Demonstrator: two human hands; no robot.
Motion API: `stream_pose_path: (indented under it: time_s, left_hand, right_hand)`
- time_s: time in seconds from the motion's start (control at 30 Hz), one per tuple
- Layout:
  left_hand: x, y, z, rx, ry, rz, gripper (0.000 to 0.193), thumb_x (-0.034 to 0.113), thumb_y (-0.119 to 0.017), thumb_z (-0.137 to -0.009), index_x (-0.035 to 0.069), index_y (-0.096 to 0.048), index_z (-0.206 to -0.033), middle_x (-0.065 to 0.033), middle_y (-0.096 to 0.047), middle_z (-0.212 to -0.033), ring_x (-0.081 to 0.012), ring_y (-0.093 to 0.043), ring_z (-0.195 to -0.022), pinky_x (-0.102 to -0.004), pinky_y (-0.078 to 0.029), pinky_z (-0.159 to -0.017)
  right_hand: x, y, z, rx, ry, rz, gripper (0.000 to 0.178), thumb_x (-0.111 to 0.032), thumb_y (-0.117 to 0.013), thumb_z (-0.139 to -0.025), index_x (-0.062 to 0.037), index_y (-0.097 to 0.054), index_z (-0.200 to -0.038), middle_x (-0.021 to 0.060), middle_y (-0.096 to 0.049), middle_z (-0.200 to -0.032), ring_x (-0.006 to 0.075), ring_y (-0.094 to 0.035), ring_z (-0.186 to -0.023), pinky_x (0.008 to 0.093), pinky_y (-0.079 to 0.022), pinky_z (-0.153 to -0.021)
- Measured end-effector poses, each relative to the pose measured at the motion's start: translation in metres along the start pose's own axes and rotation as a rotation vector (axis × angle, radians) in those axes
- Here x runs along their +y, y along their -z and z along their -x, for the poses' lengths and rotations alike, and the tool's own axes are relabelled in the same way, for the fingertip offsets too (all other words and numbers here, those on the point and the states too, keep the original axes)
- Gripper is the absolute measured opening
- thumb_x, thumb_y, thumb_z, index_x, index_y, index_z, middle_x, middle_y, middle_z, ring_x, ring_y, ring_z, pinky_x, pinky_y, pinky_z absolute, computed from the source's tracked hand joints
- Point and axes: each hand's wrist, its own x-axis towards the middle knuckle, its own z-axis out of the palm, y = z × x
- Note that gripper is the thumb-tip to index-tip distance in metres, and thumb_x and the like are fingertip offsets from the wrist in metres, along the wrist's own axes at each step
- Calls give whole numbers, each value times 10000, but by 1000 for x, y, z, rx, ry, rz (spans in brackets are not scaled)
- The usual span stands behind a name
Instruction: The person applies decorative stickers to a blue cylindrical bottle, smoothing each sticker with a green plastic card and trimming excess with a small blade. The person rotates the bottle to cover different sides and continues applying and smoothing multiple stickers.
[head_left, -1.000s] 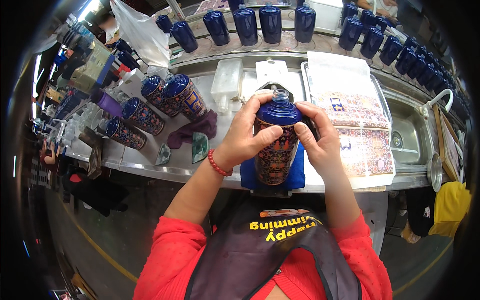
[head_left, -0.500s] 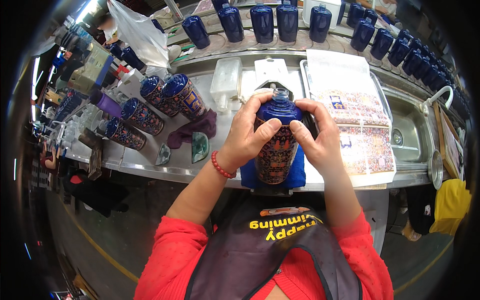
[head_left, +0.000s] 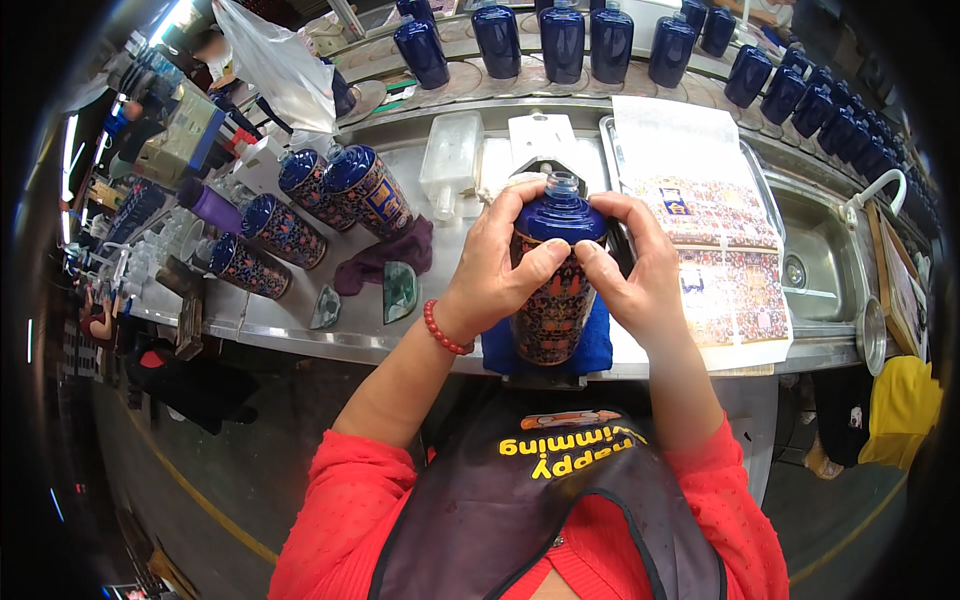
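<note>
Upright in front of me stands a dark blue glass bottle [head_left: 553,318], its body wrapped in a colourful patterned decal and its neck uncapped. My left hand [head_left: 497,258] and my right hand [head_left: 640,268] are wrapped round its shoulder from both sides. The two thumbs press on the near side at the decal's upper edge, their tips almost meeting. Under the bottle lies a blue cloth [head_left: 597,345]. To the right, beside my right hand, printed decal sheets [head_left: 725,275] rest on a white backing sheet.
Several decorated bottles [head_left: 285,232] stand at the left, near a purple cloth [head_left: 385,260] and green scraper pieces [head_left: 400,290]. Plain blue bottles [head_left: 563,45] line a conveyor [head_left: 470,95] behind. A clear plastic container [head_left: 452,155] is beyond my hands; a sink [head_left: 815,270] is at the right.
The plain bottles on the conveyor have shifted to the right. My right thumb has slid slightly left, closer to the left thumb; both hands stay on the bottle.
</note>
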Motion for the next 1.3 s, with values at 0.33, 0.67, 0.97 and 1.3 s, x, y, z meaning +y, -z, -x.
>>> stream_pose_path:
  time_s: [0.33,0.67,0.97,1.3]
  left_hand:
    - [1,0,-1,4,-49,-11,615,337,-722,-929,-51,-524,-1364,-207,-608,-1304,-282,-617,-1195,-380,-483,-1034]
    - [-6,6,-1,-53,-39,103,611,318,-669,-971,-62,-496,-1417,-195,-572,-1373,-260,-571,-1262,-366,-439,-1085]
    - [-11,9,2,-125,-27,89,735,494,-566,-1042,-59,-424,-1504,-147,-521,-1456,-194,-520,-1321,-324,-399,-1121]
    - [-38,-7,12,-25,-52,403,1033,655,-653,-937,6,-221,-1615,-183,-421,-1526,-242,-432,-1415,-372,-349,-1182]
  right_hand:
    - [-3,4,-4,-35,-84,-56,415,-136,-720,-870,24,-629,-1242,144,-675,-1204,220,-654,-1126,344,-497,-1009]
    - [-3,5,-7,-45,-127,-145,401,-135,-714,-877,35,-632,-1231,162,-667,-1214,254,-646,-1153,357,-482,-1038]
    - [3,4,-5,-58,36,6,484,-314,-743,-953,27,-629,-1278,158,-660,-1275,254,-625,-1216,369,-477,-1051]
    - [32,2,35,-102,-21,82,875,-521,-671,-981,96,-383,-1531,300,-553,-1422,363,-603,-1258,426,-485,-1053]
